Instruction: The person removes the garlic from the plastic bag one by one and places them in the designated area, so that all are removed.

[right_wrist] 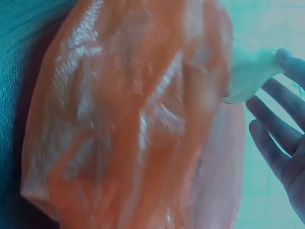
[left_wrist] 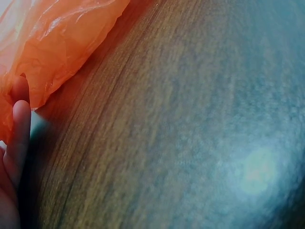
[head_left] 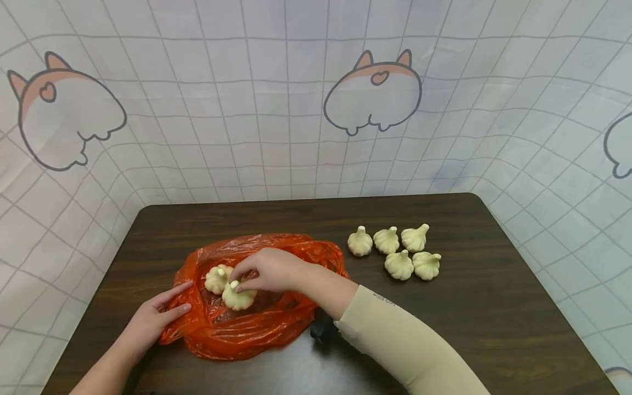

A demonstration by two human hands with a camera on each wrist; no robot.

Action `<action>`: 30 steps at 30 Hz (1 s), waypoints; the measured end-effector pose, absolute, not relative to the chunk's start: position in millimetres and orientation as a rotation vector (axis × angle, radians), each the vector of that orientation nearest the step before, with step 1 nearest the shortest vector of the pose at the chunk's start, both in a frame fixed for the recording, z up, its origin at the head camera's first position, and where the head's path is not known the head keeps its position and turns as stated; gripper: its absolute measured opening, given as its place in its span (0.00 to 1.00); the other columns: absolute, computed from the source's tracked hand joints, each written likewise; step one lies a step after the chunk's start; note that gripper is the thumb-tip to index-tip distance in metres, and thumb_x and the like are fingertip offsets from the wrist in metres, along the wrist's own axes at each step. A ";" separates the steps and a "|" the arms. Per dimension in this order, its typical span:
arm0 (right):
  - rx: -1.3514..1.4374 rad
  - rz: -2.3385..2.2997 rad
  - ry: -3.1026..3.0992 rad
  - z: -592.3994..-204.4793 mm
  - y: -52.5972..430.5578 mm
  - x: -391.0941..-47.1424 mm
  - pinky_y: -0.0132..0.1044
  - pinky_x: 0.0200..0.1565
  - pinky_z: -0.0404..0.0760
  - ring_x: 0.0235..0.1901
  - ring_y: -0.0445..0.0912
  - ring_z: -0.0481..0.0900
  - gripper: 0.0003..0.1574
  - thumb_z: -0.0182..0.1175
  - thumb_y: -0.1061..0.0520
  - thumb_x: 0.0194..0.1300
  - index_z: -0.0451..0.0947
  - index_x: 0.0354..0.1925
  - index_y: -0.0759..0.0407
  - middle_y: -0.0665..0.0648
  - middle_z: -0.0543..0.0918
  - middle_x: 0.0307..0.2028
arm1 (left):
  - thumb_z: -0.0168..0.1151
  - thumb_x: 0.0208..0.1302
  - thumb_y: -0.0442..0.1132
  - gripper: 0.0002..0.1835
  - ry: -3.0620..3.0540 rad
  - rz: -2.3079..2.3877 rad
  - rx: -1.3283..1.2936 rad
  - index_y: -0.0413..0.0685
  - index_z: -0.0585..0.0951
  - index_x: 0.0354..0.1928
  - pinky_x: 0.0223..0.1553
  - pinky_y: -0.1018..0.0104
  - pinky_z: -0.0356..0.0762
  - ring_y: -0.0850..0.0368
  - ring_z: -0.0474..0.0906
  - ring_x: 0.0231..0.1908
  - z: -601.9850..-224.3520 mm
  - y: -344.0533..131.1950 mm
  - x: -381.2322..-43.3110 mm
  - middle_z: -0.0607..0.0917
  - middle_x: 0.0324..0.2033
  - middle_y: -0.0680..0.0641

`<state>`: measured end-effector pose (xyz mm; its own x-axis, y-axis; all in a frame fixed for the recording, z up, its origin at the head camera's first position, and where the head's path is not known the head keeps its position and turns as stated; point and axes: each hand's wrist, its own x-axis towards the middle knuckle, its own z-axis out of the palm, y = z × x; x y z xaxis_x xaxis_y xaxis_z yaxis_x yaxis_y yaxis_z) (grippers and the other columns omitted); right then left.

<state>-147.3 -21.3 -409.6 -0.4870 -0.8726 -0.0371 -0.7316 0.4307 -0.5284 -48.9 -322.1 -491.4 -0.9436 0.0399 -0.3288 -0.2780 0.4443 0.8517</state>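
Observation:
A thin red plastic bag [head_left: 252,337] lies spread on the table with its mouth open upward. My left hand [head_left: 150,318] holds the bag's left edge, its thumb and index finger lying on the film. Over the open mouth, my right hand [head_left: 271,270] pinches a pale garlic bulb [head_left: 239,297] by its stem. Another garlic bulb [head_left: 216,280] rests inside the bag, just behind the held one. In the right wrist view, the bag's wall covers part of the held bulb [right_wrist: 252,71], with the fingertips at its stem.
Several garlic bulbs [head_left: 399,265] sit in two loose rows right of the bag on the dark wooden table [head_left: 469,323]. A small black object [head_left: 323,331] lies under the right forearm. White gridded cloth [head_left: 286,109] walls the table's back and sides.

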 end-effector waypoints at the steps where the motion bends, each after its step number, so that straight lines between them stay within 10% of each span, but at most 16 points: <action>1: -1.371 -0.671 2.385 -407.9 -18.3 -148.2 0.23 0.48 0.73 0.43 0.28 0.76 0.16 0.62 0.40 0.67 0.84 0.52 0.36 0.32 0.83 0.46 | 0.62 0.67 0.55 0.38 2.398 1.501 -0.203 0.52 0.64 0.75 0.46 0.70 0.79 0.40 0.66 0.65 -491.4 -322.2 -49.2 0.61 0.72 0.33; 30: -0.971 -1.035 2.664 -393.0 127.4 -166.4 0.39 0.43 0.80 0.39 0.39 0.80 0.12 0.67 0.48 0.65 0.86 0.47 0.46 0.42 0.86 0.42 | 0.63 0.67 0.55 0.38 2.366 1.523 -0.210 0.52 0.64 0.75 0.47 0.69 0.79 0.41 0.66 0.65 -488.8 -320.5 -49.8 0.59 0.73 0.33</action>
<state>-166.4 127.4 -393.0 -0.7865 -0.6075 0.1116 -0.5235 0.5597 -0.6425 -49.8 -320.5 -488.8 -0.9383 0.0480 -0.3424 -0.2919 0.4212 0.8587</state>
